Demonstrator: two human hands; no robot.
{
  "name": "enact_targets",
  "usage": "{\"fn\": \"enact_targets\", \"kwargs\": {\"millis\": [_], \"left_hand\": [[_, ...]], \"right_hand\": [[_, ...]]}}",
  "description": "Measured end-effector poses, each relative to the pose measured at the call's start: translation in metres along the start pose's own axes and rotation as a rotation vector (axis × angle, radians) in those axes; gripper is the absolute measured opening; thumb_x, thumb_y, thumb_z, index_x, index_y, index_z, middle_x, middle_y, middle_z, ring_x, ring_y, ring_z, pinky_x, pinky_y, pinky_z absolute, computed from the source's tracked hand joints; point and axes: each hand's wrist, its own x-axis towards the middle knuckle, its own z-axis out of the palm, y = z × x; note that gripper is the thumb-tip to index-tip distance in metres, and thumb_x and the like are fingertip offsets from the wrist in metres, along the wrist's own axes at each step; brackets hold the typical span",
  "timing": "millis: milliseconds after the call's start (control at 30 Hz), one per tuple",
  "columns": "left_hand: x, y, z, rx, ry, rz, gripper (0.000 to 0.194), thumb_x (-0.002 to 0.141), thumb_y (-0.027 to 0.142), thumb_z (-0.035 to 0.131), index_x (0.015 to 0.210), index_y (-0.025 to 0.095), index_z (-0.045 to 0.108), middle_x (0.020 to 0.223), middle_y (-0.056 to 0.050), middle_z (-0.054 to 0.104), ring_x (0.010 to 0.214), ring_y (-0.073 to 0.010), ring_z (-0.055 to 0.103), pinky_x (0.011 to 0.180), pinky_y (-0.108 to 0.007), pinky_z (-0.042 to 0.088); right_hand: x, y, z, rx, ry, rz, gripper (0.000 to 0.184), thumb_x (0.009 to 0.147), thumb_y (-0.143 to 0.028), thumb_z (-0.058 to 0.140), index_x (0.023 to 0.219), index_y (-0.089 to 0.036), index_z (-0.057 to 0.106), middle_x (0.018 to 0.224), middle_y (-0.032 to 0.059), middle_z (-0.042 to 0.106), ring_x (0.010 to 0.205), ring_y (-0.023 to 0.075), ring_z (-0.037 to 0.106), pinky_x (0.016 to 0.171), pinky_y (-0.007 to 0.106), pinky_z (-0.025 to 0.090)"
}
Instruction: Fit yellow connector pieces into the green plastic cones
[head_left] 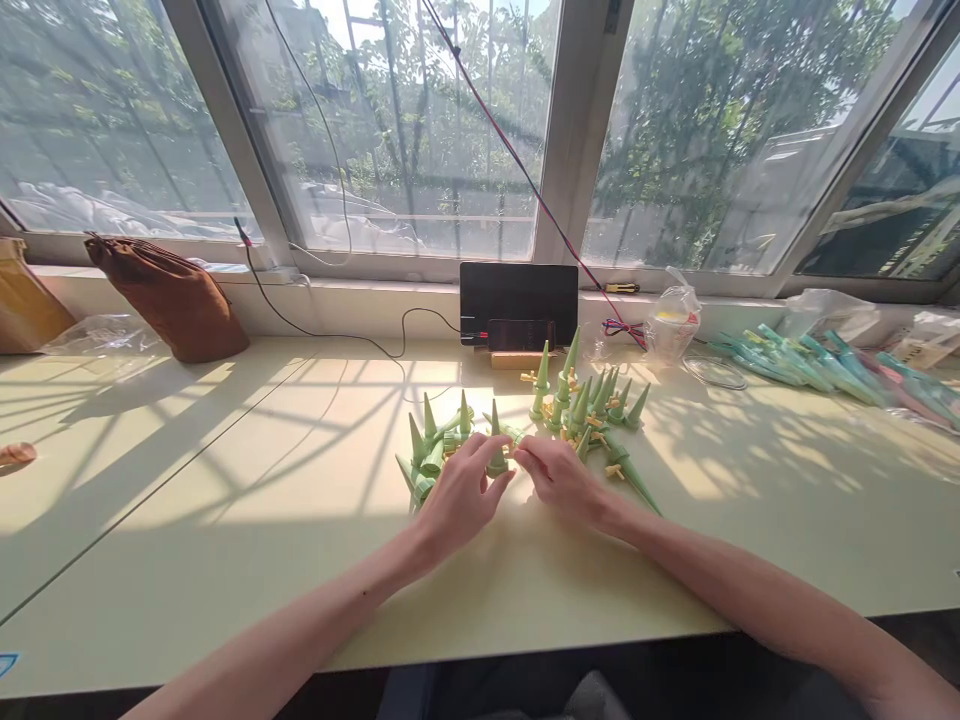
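Observation:
My left hand (463, 488) and my right hand (559, 477) meet at the middle of a pale table (225, 480). The left fingers curl round the base of an upright green cone spike (496, 440). The right fingers pinch at the same spot from the other side; what they hold is hidden. To the left stands a cluster of green cones (433, 445). Behind and to the right lies a larger pile of green cones with small yellow parts (589, 400).
A dark tablet (518, 295) and a phone (521, 334) lean at the sill with cables. A brown pouch (171, 297) sits far left, clear bags (673, 322) and packs of teal spikes (810, 368) at right. The table's front edge runs near my forearms.

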Motion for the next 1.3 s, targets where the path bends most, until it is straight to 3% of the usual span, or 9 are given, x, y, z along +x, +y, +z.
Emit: {"fn": "enact_targets", "kwargs": {"millis": [400, 633, 767, 933, 1067, 1300], "left_hand": [[-0.0008, 0.0001, -0.0018, -0.025, 0.004, -0.001, 0.039, 0.088, 0.022, 0.054, 0.127, 0.026, 0.048, 0.099, -0.003, 0.059, 0.054, -0.0065, 0.045, 0.058, -0.026, 0.045], [-0.0026, 0.0031, 0.0009, -0.074, -0.089, -0.019, 0.079, 0.082, 0.018, 0.056, 0.148, 0.029, 0.014, 0.086, 0.0, 0.057, 0.051, -0.0074, 0.045, 0.054, -0.025, 0.042], [-0.0032, 0.002, 0.0016, -0.133, -0.129, -0.034, 0.092, 0.08, 0.017, 0.057, 0.15, 0.031, -0.002, 0.094, -0.002, 0.058, 0.049, -0.0059, 0.044, 0.055, -0.026, 0.043], [-0.0061, -0.0017, 0.0032, -0.089, -0.164, -0.022, 0.092, 0.081, 0.018, 0.056, 0.15, 0.031, -0.002, 0.096, -0.004, 0.06, 0.058, -0.0101, 0.049, 0.058, -0.028, 0.045], [-0.0077, -0.0024, 0.0037, -0.051, -0.197, -0.023, 0.09, 0.081, 0.017, 0.056, 0.151, 0.031, 0.001, 0.097, -0.005, 0.061, 0.064, -0.0134, 0.053, 0.061, -0.03, 0.046], [-0.0052, -0.0013, 0.0028, -0.009, -0.145, -0.032, 0.085, 0.082, 0.02, 0.058, 0.15, 0.029, 0.009, 0.1, -0.007, 0.062, 0.067, -0.0154, 0.057, 0.065, -0.033, 0.049]], "right_hand": [[0.002, -0.0051, 0.0004, 0.021, 0.051, 0.046, 0.034, 0.098, -0.031, 0.039, 0.066, -0.018, 0.041, 0.058, -0.0048, 0.04, 0.054, 0.0088, 0.035, 0.053, 0.023, 0.028], [0.001, -0.0052, -0.0009, 0.043, 0.086, 0.066, 0.022, 0.097, -0.032, 0.043, 0.089, -0.017, 0.056, 0.06, -0.0051, 0.045, 0.052, 0.009, 0.038, 0.054, 0.023, 0.031], [0.0, -0.004, 0.001, 0.031, 0.076, 0.034, 0.019, 0.093, -0.032, 0.05, 0.098, -0.016, 0.059, 0.059, -0.0059, 0.045, 0.051, 0.0088, 0.039, 0.054, 0.023, 0.032], [-0.0006, -0.0022, 0.0025, 0.004, 0.061, 0.009, 0.019, 0.092, -0.032, 0.051, 0.084, -0.016, 0.057, 0.056, -0.0061, 0.043, 0.05, 0.0081, 0.036, 0.052, 0.022, 0.029], [-0.0008, -0.0047, 0.0012, 0.005, 0.047, 0.008, 0.027, 0.092, -0.031, 0.05, 0.068, -0.018, 0.046, 0.055, -0.0056, 0.042, 0.05, 0.0078, 0.034, 0.051, 0.022, 0.028], [0.0001, -0.0092, -0.0001, -0.005, 0.113, 0.011, 0.029, 0.09, -0.028, 0.05, 0.066, -0.02, 0.037, 0.056, -0.0062, 0.039, 0.05, 0.0077, 0.032, 0.051, 0.022, 0.029]]}}
